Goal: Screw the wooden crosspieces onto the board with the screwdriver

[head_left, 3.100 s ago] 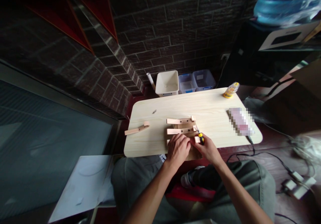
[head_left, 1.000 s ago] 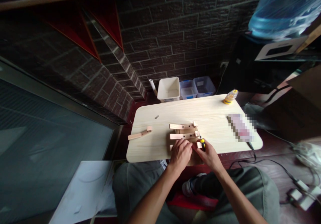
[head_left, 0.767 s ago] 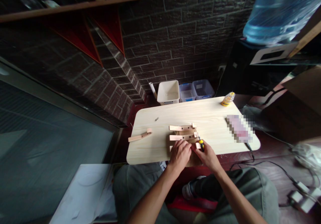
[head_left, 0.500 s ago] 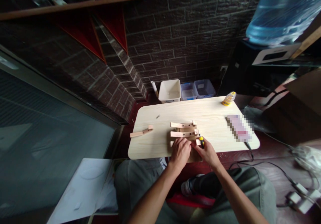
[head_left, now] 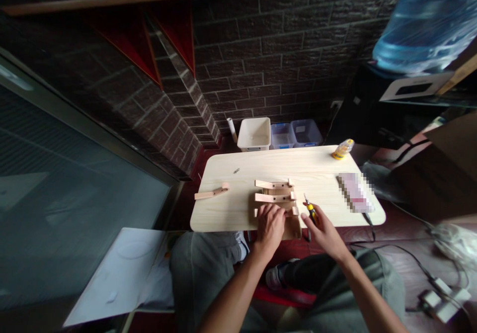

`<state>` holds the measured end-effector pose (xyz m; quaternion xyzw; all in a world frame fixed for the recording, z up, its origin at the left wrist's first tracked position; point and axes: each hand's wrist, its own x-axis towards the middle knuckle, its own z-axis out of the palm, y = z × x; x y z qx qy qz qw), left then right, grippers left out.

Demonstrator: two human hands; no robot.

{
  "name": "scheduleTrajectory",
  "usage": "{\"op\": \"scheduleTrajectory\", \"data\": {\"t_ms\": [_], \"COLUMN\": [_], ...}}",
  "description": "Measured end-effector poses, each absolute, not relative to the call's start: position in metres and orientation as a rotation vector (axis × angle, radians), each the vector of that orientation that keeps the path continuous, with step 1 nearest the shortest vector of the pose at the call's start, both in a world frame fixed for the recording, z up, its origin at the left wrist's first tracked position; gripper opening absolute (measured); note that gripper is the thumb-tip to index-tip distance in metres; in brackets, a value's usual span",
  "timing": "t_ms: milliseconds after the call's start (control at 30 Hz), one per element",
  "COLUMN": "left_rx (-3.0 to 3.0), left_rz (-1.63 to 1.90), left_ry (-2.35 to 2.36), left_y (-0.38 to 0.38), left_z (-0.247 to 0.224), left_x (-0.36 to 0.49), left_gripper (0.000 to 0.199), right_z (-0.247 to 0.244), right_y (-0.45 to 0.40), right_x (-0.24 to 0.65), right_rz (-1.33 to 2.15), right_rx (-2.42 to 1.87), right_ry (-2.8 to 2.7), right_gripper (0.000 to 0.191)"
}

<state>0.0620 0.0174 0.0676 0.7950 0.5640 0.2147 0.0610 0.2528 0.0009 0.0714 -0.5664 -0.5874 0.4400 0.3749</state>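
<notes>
A wooden board (head_left: 292, 232) lies at the table's near edge, partly jutting over it. Several pale wooden hooks with dark holes, one of them the middle hook (head_left: 270, 198), lie across it in a row. My left hand (head_left: 271, 223) bends its fingers over the nearest wooden hook (head_left: 291, 212) and hides much of it. Just right of the board, my right hand (head_left: 325, 231) is closed around a yellow and black screwdriver (head_left: 310, 210), whose tip points up and away, apart from the hooks. Another wooden hook (head_left: 212, 192) lies loose at the left.
Small screws (head_left: 236, 171) lie on the pale table (head_left: 219, 218). A clear yellow-based bottle (head_left: 343, 149) and a blurred-out flat object (head_left: 354, 192) with a cable are on the right. A white bin (head_left: 254, 146) and two bluish bins stand behind the table.
My right hand has drawn the screwdriver away from the hooks, to the right. The left hand stays on the nearest wooden hook. The view has shifted slightly.
</notes>
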Motion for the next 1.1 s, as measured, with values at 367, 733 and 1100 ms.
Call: {"op": "scheduleTrajectory", "data": {"t_ms": [367, 733, 1100], "left_rx": [2.471, 2.489, 2.506], "left_rz": [0.606, 0.576, 0.531], "left_ry": [1.716, 1.721, 1.729], "left_y": [0.019, 0.022, 0.024], "left_z": [0.067, 0.068, 0.065], "left_x": [0.062, 0.061, 0.06], "left_gripper": [0.011, 0.011, 0.011], "right_z": [0.183, 0.159, 0.164], "right_y": [0.042, 0.08, 0.086], "right_x": [0.27, 0.234, 0.231], "right_rz": [0.9, 0.646, 0.6], "right_rx": [-1.323, -1.108, -1.108], "right_ry": [-2.276, -2.669, -2.82], "right_gripper": [0.025, 0.011, 0.014]}}
